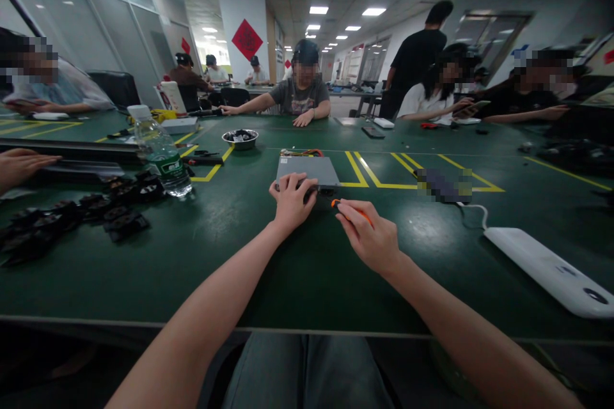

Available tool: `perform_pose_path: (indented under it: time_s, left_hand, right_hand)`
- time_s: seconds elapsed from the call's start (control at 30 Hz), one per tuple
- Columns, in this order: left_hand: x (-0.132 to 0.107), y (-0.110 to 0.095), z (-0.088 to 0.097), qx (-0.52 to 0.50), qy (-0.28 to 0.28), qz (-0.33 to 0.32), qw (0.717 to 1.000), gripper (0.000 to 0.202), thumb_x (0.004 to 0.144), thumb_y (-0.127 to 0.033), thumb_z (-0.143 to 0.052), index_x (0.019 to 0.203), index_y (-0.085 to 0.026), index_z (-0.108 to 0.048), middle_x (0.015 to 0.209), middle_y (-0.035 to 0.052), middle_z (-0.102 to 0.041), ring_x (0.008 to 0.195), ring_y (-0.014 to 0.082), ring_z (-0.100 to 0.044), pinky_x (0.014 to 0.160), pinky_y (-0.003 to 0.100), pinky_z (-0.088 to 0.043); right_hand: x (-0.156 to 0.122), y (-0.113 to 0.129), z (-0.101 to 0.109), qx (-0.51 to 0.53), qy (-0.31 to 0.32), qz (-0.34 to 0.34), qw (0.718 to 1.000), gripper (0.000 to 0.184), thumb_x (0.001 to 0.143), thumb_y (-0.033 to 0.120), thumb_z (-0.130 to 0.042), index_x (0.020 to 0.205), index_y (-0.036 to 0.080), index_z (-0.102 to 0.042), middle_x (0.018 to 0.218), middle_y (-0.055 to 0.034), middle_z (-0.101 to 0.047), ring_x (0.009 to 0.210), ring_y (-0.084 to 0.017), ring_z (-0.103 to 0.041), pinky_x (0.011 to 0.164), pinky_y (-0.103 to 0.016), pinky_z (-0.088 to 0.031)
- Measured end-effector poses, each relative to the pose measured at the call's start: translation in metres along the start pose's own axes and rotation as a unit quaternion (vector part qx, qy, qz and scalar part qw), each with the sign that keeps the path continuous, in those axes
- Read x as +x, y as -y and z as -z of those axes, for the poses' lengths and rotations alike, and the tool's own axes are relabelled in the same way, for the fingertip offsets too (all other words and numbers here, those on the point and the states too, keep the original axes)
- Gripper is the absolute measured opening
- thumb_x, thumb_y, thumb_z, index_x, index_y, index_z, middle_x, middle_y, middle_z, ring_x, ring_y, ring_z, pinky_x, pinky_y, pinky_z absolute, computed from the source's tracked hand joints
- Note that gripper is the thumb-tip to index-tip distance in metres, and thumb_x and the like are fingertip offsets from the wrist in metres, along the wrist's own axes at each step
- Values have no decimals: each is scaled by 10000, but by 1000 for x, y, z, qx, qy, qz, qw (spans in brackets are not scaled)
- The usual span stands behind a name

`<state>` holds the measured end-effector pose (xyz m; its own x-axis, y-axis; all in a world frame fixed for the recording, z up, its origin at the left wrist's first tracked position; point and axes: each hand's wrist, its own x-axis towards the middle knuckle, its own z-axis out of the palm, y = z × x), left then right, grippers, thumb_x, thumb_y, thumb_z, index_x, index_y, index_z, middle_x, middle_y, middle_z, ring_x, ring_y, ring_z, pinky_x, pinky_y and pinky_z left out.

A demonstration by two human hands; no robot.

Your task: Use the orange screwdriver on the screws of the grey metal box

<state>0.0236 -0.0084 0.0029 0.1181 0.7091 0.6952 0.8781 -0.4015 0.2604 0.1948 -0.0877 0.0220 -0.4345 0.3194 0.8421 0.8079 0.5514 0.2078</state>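
A grey metal computer power supply (311, 169) lies flat on the green table, a bundle of coloured wires (302, 153) at its far side. My left hand (293, 198) grips its near left edge, fingers spread over the top. In my right hand (371, 236) is a screwdriver (357, 209) with an orange and black handle, held between thumb and fingers. Its shaft points at the near side of the power supply. Whether the tip touches a screw I cannot tell.
A water bottle (165, 160), black plastic parts (125, 204) and a metal bowl (240, 138) stand left. On the right lie a phone (441, 186) and a cabled white power bank (547, 268). A co-worker (302, 86) sits opposite; another person's hand (29, 166) reaches in at left.
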Motion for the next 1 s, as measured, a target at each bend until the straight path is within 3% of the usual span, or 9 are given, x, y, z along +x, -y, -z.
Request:
perform_pose_path:
  time_s: [0.3, 1.0]
  left_hand:
    - [-1, 0, 0, -4, -6, -8, 1000, 226, 824, -337, -514, 1043, -331, -570, 1197, 15, -521, 1140, 248, -367, 929, 467, -221]
    - [-1, 0, 2, -4, 6, -5, 1000, 237, 822, -329, -510, 1052, -330, -568, 1208, 24, -514, 1144, 261, -360, 937, 477, -218]
  right_hand:
    - [-5, -19, 10, 13, -85, 41, 995, 333, 713, 123, -602, 1022, 208, -511, 947, -49, -652, 746, -111, -622, 622, -209, -487]
    - [-11, -28, 6, -18, -55, 31, 998, 202, 732, 145, -571, 923, 210, -561, 977, -38, -641, 734, -105, -605, 633, -211, -457]
